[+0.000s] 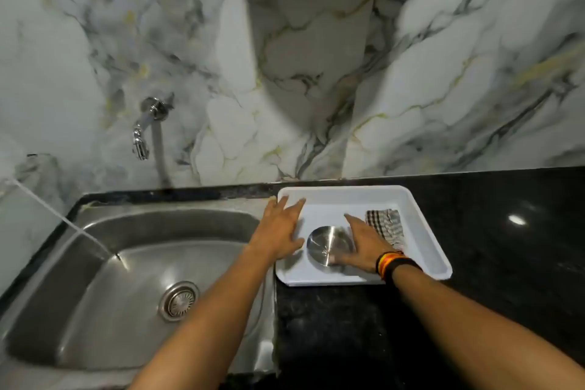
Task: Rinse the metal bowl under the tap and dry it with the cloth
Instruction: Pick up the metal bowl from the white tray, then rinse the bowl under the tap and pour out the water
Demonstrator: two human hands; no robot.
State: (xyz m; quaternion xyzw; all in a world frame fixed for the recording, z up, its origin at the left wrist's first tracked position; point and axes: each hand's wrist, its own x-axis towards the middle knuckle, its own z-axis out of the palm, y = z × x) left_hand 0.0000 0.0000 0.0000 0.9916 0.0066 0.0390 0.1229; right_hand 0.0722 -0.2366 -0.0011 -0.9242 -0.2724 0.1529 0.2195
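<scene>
Forearms reach up from the near edge toward the white tray [421,215], which sits on the black bench [506,231] just right of the steel sink [95,279]. Inside the tray, the metal bowl [327,245] lies near its front left part. The right hand [364,244], with bands at the wrist, spreads wide over the bowl's right side, touching it, not closed round it. The left hand [280,228] lies flat and open on the tray's left rim, empty. The checked cloth [387,226] rests crumpled in the tray, just right of the right hand. Beyond the tray rises a marble wall; the tap [142,133] juts from it, well left of the tray, above the sink.
</scene>
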